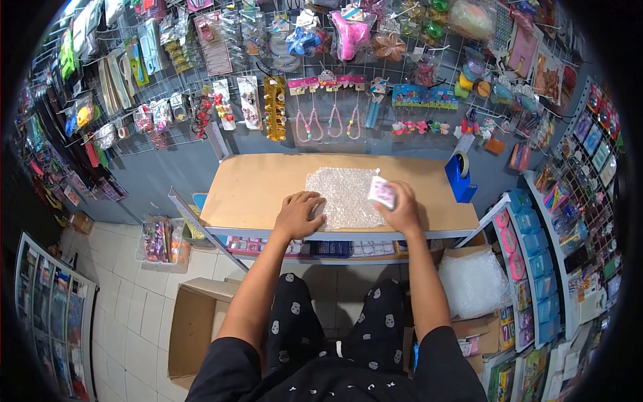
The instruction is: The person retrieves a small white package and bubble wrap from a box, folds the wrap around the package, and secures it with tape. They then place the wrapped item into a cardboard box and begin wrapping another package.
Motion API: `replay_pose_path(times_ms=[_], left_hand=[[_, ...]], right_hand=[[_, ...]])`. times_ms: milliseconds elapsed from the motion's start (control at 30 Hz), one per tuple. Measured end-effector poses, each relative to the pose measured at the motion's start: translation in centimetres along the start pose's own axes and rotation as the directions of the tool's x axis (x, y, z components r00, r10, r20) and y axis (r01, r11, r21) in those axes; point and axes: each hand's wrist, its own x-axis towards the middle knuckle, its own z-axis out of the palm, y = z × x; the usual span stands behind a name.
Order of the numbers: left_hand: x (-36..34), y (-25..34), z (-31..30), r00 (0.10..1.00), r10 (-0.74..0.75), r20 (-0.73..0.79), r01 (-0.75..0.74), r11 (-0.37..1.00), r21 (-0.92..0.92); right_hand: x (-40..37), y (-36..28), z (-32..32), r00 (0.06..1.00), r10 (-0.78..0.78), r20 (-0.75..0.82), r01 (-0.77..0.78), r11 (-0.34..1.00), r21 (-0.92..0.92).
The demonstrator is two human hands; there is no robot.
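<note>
A sheet of bubble wrap [345, 194] lies flat on the wooden table [254, 181]. My left hand [299, 214] rests at the sheet's left edge, its fingers stretched out over the tabletop and the wrap. In my right hand [403, 209] is a small white box with pink and purple print [382, 192], gripped by its right side above the right part of the wrap. The fingers partly cover the box, and its print is too small to read.
A blue tape dispenser [460, 179] stands at the table's right end. Below right is a bundle of bubble wrap [474, 283]; an open cardboard box [194, 328] sits on the floor at left. Packaged accessories hang on the wire grid [254, 67] behind.
</note>
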Motion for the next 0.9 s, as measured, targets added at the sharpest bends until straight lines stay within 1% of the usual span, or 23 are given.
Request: replay_pose_path(times_ms=[100,200,300,333,433,533,600,700,733,800,833,900], left_hand=[[0.0,0.1,-0.1,1.0,-0.009,0.01,0.009,1.0,-0.001],[-0.1,0.1,0.0,1.0,-0.004,-0.007,0.004,1.0,-0.011],[-0.2,0.2,-0.1,1.0,-0.012,-0.002,0.012,1.0,-0.02],[-0.2,0.1,-0.1,1.0,-0.01,-0.001,0.01,1.0,-0.022],[-0.1,0.1,0.1,1.0,-0.008,-0.007,0.008,1.0,-0.026],[-0.1,0.0,0.0,1.0,-0.012,-0.007,0.012,1.0,-0.02],[-0.1,0.0,0.0,1.0,-0.017,-0.003,0.017,1.0,-0.024],[-0.2,0.2,0.1,0.997,-0.016,-0.07,0.013,0.999,-0.045],[-0.1,0.2,0.2,0.991,0.014,-0.133,-0.023,0.998,-0.066],[0.1,0.5,-0.2,0.964,0.067,-0.257,-0.096,0.99,-0.101],[0.6,0.8,-0.6,0.968,0.118,-0.223,-0.153,0.977,-0.147],[1.9,1.8,-0.8,0.964,0.221,-0.145,-0.252,0.935,-0.251]], right_hand=[[2.2,-4.1,2.3,0.992,-0.016,0.125,0.003,0.994,0.108],[3.3,-4.6,4.8,0.979,0.004,0.203,-0.03,0.992,0.124],[2.2,-4.6,5.2,0.894,0.062,0.444,-0.068,0.998,-0.001],[1.9,-4.1,5.6,0.903,0.062,0.426,-0.064,0.998,-0.01],[1.7,-3.3,5.3,0.89,0.024,0.454,-0.012,0.999,-0.029],[1.9,-2.6,4.7,0.882,-0.013,0.47,0.001,1.0,0.025],[1.5,-2.4,4.4,0.913,-0.01,0.407,-0.038,0.993,0.11],[0.7,-1.8,4.1,0.949,-0.008,0.316,-0.063,0.975,0.215],[0.7,-1.6,4.0,0.959,-0.01,0.285,-0.063,0.968,0.245],[0.6,-1.5,3.8,0.963,0.031,0.266,-0.121,0.936,0.331],[0.8,-1.5,3.9,0.965,0.052,0.256,-0.149,0.914,0.377],[1.2,-1.2,4.0,0.972,-0.001,0.234,-0.098,0.907,0.409]])
